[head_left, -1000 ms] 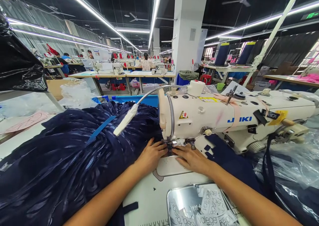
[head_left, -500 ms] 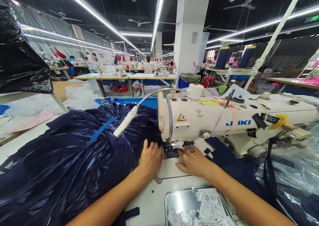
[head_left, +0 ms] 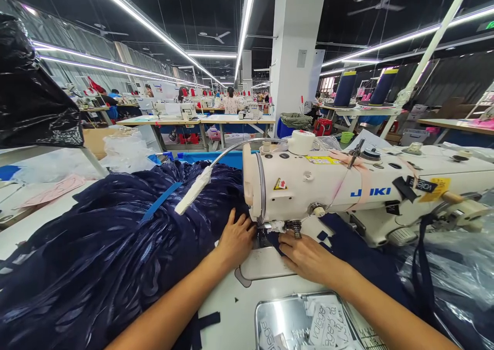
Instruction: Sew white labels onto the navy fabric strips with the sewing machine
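Note:
A white sewing machine (head_left: 301, 185) stands in front of me, its needle area and presser foot (head_left: 263, 237) between my hands. To the left of the foot, my left hand (head_left: 236, 242) has its fingers bent onto dark fabric, with the fingertips partly hidden. My right hand (head_left: 309, 257) pinches a piece of navy fabric (head_left: 275, 241) just right of the foot, beneath the thread tension spring. A large heap of navy fabric pieces (head_left: 127, 257), crossed by a blue strip (head_left: 160, 200), lies against my left hand and forearm.
A metal tray (head_left: 283, 309) of white printed labels (head_left: 324, 324) sits near my right forearm. A flexible lamp (head_left: 193, 190) arches over the heap. More navy fabric (head_left: 358, 252) and clear plastic (head_left: 459, 247) lie to the right. Thread cones (head_left: 345, 90) stand behind.
My right hand has shifted slightly right and down, showing more navy fabric beside the presser foot. My left hand has moved a little up and to the right.

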### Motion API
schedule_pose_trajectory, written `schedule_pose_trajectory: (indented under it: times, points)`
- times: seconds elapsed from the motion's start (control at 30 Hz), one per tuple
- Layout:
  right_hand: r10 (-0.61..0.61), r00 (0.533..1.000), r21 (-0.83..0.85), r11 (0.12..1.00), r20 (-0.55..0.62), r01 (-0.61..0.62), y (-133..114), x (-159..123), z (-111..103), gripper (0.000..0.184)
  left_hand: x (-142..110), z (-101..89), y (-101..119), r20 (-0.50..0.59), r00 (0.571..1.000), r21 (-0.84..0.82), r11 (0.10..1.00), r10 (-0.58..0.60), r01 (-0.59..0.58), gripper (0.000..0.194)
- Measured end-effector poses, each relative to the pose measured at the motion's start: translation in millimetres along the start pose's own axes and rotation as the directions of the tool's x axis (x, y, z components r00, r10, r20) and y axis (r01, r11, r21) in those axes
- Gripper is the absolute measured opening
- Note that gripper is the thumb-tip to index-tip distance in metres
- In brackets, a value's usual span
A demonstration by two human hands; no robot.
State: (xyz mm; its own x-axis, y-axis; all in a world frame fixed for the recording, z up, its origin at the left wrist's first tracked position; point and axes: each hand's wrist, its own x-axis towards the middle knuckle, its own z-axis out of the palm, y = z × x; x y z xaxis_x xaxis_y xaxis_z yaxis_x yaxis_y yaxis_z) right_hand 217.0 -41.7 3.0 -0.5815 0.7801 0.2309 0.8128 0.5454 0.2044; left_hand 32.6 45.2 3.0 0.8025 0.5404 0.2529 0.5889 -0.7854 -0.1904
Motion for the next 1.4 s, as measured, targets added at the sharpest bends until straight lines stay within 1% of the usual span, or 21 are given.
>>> schedule_pose_trajectory:
  times: [0.1,0.23,0.47,0.83,1.03,1.17,1.4]
  points:
    - [0.028,1.0,0.044,0.999,-0.01,-0.028,-3.3,-0.5,-2.3,0.009,0.7,1.5,-0.2,-0.003,1.0,0.007,1.0,0.01,-0.01,0.015]
    - [0.035,0.999,0.068,0.997,-0.024,-0.034,-7.1,0.1,1.2,0.011,1.9,4.4,-1.0,-0.012,1.0,0.011,1.0,0.014,-0.014,0.016]
    - [0.046,0.998,0.072,0.996,-0.042,-0.043,-11.8,2.7,4.2,0.012,3.0,4.7,-0.8,-0.043,0.999,0.016,1.0,0.028,-0.027,0.019]
    - [0.111,0.993,0.066,0.992,-0.025,-0.109,-19.5,4.6,7.1,0.013,5.5,5.2,-2.3,0.002,1.0,-0.003,1.0,0.017,-0.017,0.019]
    - [0.144,0.989,0.085,0.986,-0.029,-0.141,-25.3,6.3,8.4,0.017,11.0,6.0,-3.9,0.02,1.0,-0.025,1.0,0.018,-0.017,0.022]
    - [0.174,0.984,0.065,0.983,-0.05,-0.17,-28.4,7.5,9.0,0.019,14.0,6.6,-3.7,0.046,0.999,-0.015,1.0,0.007,-0.007,0.019]
    - [0.201,0.975,0.034,0.98,-0.095,-0.198,-30.9,11.2,12.4,0.02,15.0,9.0,-6.2,0.032,0.999,-0.016,1.0,0.002,-0.002,0.018]
